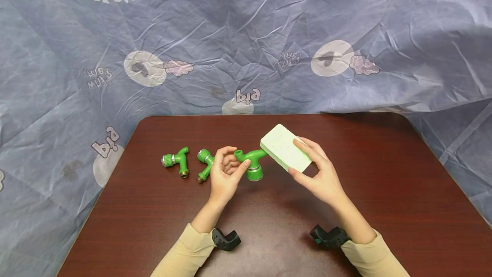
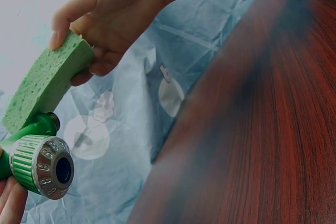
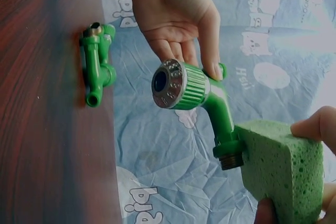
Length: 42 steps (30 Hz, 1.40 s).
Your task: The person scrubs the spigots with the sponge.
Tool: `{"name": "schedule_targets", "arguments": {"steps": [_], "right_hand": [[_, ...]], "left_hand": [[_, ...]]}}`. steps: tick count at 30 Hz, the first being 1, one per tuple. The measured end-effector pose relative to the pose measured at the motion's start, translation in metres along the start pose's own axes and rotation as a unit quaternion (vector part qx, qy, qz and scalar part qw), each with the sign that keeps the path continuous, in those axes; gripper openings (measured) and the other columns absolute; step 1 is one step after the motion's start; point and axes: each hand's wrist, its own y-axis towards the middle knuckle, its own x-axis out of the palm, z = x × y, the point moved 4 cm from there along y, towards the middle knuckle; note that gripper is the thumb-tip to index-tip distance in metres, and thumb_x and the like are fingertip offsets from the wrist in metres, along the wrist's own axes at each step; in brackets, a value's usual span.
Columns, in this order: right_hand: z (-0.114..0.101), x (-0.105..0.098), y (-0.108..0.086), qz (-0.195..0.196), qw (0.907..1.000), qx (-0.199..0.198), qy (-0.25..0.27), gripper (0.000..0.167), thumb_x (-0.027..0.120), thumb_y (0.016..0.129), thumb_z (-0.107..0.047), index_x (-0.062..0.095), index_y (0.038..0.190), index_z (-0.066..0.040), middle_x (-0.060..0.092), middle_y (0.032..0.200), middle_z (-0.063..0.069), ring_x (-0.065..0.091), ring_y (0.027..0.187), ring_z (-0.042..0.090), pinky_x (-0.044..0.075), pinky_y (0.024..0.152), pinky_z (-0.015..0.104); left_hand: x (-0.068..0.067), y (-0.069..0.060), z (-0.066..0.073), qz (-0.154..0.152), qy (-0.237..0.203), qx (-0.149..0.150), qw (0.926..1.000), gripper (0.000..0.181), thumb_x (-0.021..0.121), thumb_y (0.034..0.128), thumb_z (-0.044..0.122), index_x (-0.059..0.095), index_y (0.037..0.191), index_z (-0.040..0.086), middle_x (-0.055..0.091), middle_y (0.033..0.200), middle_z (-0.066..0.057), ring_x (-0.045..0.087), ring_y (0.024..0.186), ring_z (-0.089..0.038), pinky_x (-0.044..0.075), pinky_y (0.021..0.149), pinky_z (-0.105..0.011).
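Above the table, my left hand pinches a green tap between thumb and fingers. In the right wrist view the tap's ribbed knob has a silver face, and its threaded brass end points down. My right hand grips a pale green sponge by its edges, thumb on one side and fingers on the other. The sponge touches the tap's body near the threaded end. Part of the tap lies hidden behind the sponge in the head view.
Two more green taps lie on the dark red-brown table: one tap at the left, another tap partly covered by my left hand. A blue patterned cloth hangs behind the table. Each wrist wears a black camera mount.
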Motion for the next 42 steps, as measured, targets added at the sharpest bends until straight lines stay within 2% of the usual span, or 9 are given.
{"name": "schedule_targets", "arguments": {"steps": [3, 6, 15, 19, 24, 28, 33, 35, 42], "right_hand": [[0.001, -0.004, 0.001, 0.019, 0.9997, 0.016, -0.004, 0.06, 0.071, 0.072, 0.011, 0.053, 0.128, 0.004, 0.045, 0.135, 0.02, 0.047, 0.109, 0.013, 0.039, 0.08, 0.013], [0.001, -0.006, 0.001, 0.024, 0.9996, 0.016, -0.002, 0.06, 0.071, 0.072, 0.011, 0.053, 0.129, 0.004, 0.045, 0.135, 0.02, 0.047, 0.109, 0.013, 0.039, 0.079, 0.014], [-0.005, -0.001, 0.0, -0.021, 0.9993, -0.03, 0.0, 0.06, 0.072, 0.069, 0.013, 0.053, 0.125, 0.007, 0.045, 0.133, 0.022, 0.045, 0.114, 0.011, 0.038, 0.083, 0.015], [-0.005, 0.001, 0.0, -0.025, 0.9992, -0.03, -0.007, 0.06, 0.073, 0.068, 0.012, 0.054, 0.125, 0.006, 0.046, 0.133, 0.021, 0.046, 0.113, 0.013, 0.039, 0.083, 0.016], [-0.002, -0.003, 0.0, 0.011, 0.9996, -0.018, -0.019, 0.06, 0.072, 0.069, 0.013, 0.053, 0.126, 0.007, 0.045, 0.133, 0.023, 0.046, 0.111, 0.012, 0.038, 0.081, 0.013], [-0.002, -0.003, 0.0, 0.018, 0.9995, -0.022, -0.016, 0.061, 0.072, 0.068, 0.013, 0.053, 0.126, 0.007, 0.045, 0.133, 0.022, 0.046, 0.111, 0.012, 0.038, 0.081, 0.015], [-0.006, 0.004, -0.001, -0.039, 0.9975, -0.058, 0.003, 0.061, 0.073, 0.067, 0.012, 0.053, 0.125, 0.007, 0.045, 0.132, 0.023, 0.046, 0.115, 0.019, 0.038, 0.084, 0.02], [-0.007, 0.005, -0.001, -0.05, 0.9967, -0.064, 0.003, 0.061, 0.074, 0.067, 0.011, 0.053, 0.125, 0.007, 0.045, 0.132, 0.023, 0.045, 0.115, 0.021, 0.038, 0.083, 0.021], [-0.003, -0.003, 0.0, -0.009, 0.9991, -0.037, -0.019, 0.059, 0.072, 0.067, 0.013, 0.055, 0.124, 0.007, 0.047, 0.131, 0.022, 0.046, 0.111, 0.014, 0.038, 0.082, 0.014]], "left_hand": [[-0.003, 0.0, -0.011, 0.001, -0.021, -0.003, 0.9998, 0.041, 0.067, 0.0774, -0.015, 0.047, 0.113, -0.013, 0.061, 0.085, -0.025, 0.061, 0.073, -0.013, 0.053, 0.064, -0.02], [-0.004, 0.0, -0.014, 0.006, -0.032, -0.003, 0.9995, 0.038, 0.068, 0.0784, -0.011, 0.05, 0.112, -0.012, 0.062, 0.084, -0.021, 0.062, 0.073, -0.012, 0.053, 0.064, -0.021], [-0.003, 0.001, -0.014, 0.008, -0.054, 0.003, 0.9985, 0.036, 0.068, 0.0787, -0.01, 0.051, 0.11, -0.011, 0.065, 0.081, -0.004, 0.063, 0.067, -0.013, 0.055, 0.061, -0.023], [-0.004, 0.001, -0.015, 0.012, -0.059, -0.007, 0.9981, 0.034, 0.067, 0.0794, -0.01, 0.051, 0.109, -0.011, 0.064, 0.081, -0.011, 0.063, 0.066, -0.018, 0.056, 0.06, -0.026], [-0.004, 0.002, -0.016, 0.014, -0.061, -0.012, 0.998, 0.032, 0.067, 0.0794, -0.01, 0.051, 0.107, -0.012, 0.063, 0.081, -0.018, 0.063, 0.064, -0.018, 0.056, 0.06, -0.026], [-0.004, 0.002, -0.016, 0.015, -0.067, -0.015, 0.9975, 0.032, 0.066, 0.0793, -0.012, 0.051, 0.107, -0.013, 0.064, 0.079, -0.011, 0.063, 0.064, -0.016, 0.056, 0.059, -0.026], [-0.004, 0.002, -0.016, 0.013, -0.072, -0.016, 0.9972, 0.032, 0.066, 0.0794, -0.012, 0.051, 0.107, -0.013, 0.064, 0.079, -0.006, 0.063, 0.064, -0.017, 0.056, 0.059, -0.025], [-0.004, 0.002, -0.016, 0.013, -0.073, -0.012, 0.9972, 0.032, 0.066, 0.0796, -0.011, 0.05, 0.107, -0.013, 0.064, 0.079, -0.006, 0.063, 0.064, -0.017, 0.056, 0.059, -0.026], [-0.006, 0.003, -0.017, 0.024, -0.069, -0.005, 0.9973, 0.032, 0.067, 0.0797, -0.01, 0.051, 0.107, -0.013, 0.063, 0.079, -0.004, 0.062, 0.063, -0.013, 0.056, 0.059, -0.027]]}}
